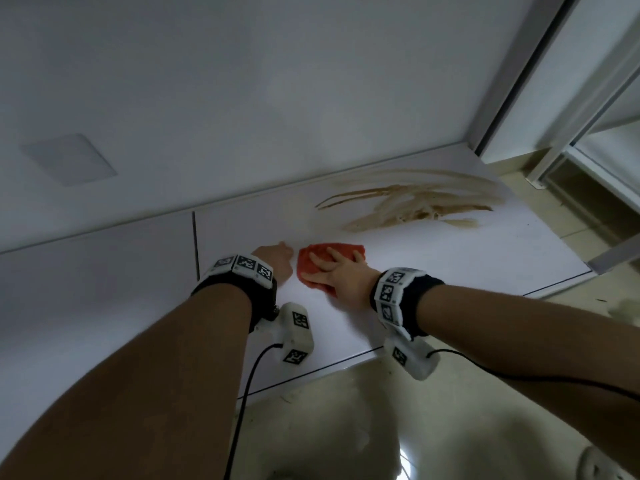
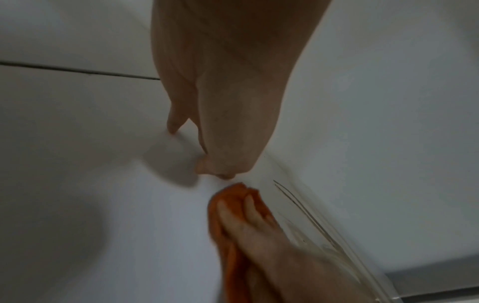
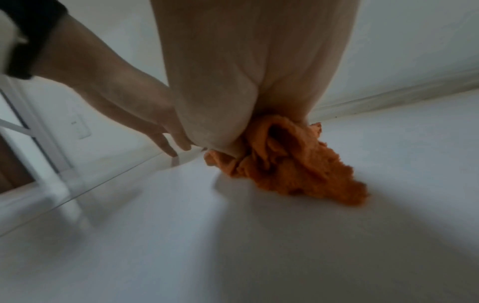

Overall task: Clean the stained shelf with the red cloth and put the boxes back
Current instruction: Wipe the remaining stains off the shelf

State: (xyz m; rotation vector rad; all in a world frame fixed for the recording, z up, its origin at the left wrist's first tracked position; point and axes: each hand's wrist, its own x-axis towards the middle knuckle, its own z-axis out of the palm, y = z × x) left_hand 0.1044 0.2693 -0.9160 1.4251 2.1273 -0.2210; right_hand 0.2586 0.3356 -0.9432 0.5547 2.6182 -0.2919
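The white shelf (image 1: 450,258) carries a brown smeared stain (image 1: 415,202) at its back right. To the left of the stain lies the red cloth (image 1: 306,261). My right hand (image 1: 330,265) presses flat on the cloth with its fingers spread. In the right wrist view the cloth (image 3: 298,168) bunches out from under my palm (image 3: 246,82). My left hand (image 1: 277,258) rests just left of the cloth, and its fingertips (image 2: 173,127) touch the bare shelf and hold nothing. The left wrist view shows the right hand's fingers (image 2: 233,217) on the cloth (image 2: 228,256) beside thin stain streaks (image 2: 305,215). No boxes are in view.
A white wall rises behind the shelf, with a square plate (image 1: 69,159) at the left. A dark seam (image 1: 195,237) splits the shelf left of my hands. A metal frame (image 1: 519,81) stands at the right. The tiled floor (image 1: 346,427) lies below the shelf's front edge.
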